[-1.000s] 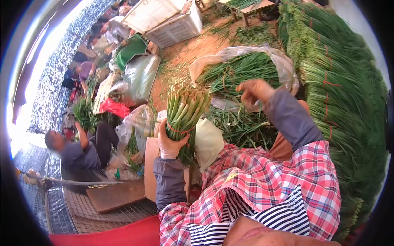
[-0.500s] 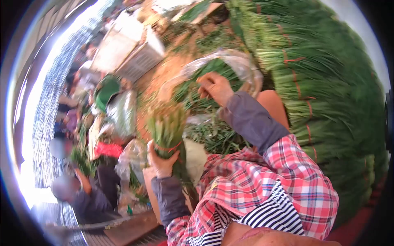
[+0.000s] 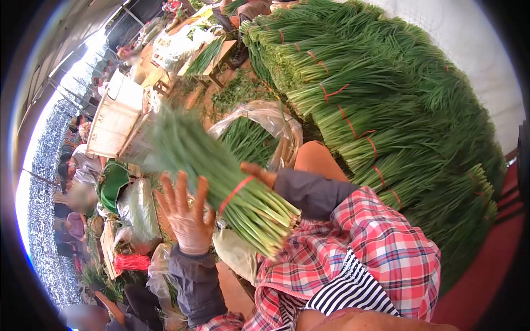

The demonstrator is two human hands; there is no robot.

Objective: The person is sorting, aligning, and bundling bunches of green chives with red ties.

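Note:
A bunch of chives (image 3: 256, 212) tied with a red band (image 3: 235, 194) is tilted in front of me, pale stem ends toward my lap and green leaves, blurred, toward the upper left. My right hand (image 3: 260, 175) grips it from the far side near the band; most of its fingers are hidden behind the leaves. Close by on the near side, my left hand (image 3: 189, 218) has its fingers spread and holds nothing. Beyond the bunch lie loose chives (image 3: 245, 140) in a clear plastic bag (image 3: 287, 129).
A large pile of banded chive bunches (image 3: 386, 116) rises on the right. White boxes (image 3: 117, 113) stand at the left, near a green container (image 3: 113, 187) and red ties (image 3: 132, 262). A low bench (image 3: 221, 58) bears more chives. Other people sit along the left edge.
The bunch has swung from upright, stem ends up, to tilted with stem ends toward my lap. My left hand has let go of it; my right hand has come down onto it.

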